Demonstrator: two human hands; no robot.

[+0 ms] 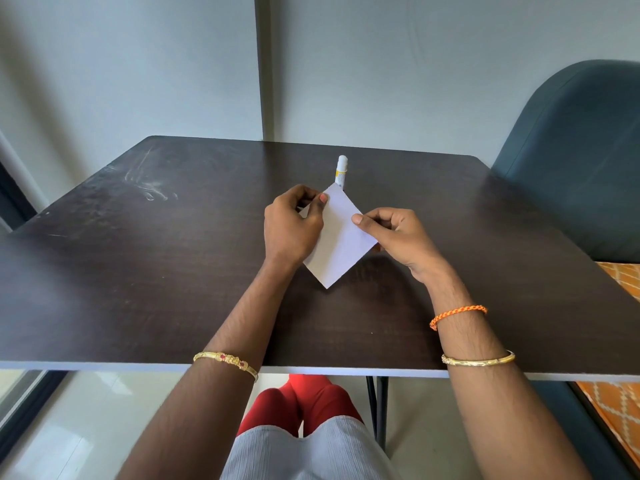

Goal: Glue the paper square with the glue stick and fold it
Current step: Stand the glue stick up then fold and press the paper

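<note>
A white paper square [337, 242] is held tilted like a diamond just above the dark table [138, 271], one corner pointing toward me. My left hand [291, 226] pinches its upper left edge between thumb and fingers. My right hand [394, 233] pinches its right edge, thumb on top. Behind the paper a white glue stick [341, 169] with a yellow label stands upright with its cap on; its base is hidden by the paper's far corner.
A blue-grey upholstered chair [581, 154] stands at the table's right side. An orange patterned surface [620, 282] shows at the right edge. A pale wall rises just behind the table. Whitish smears mark the table's far left.
</note>
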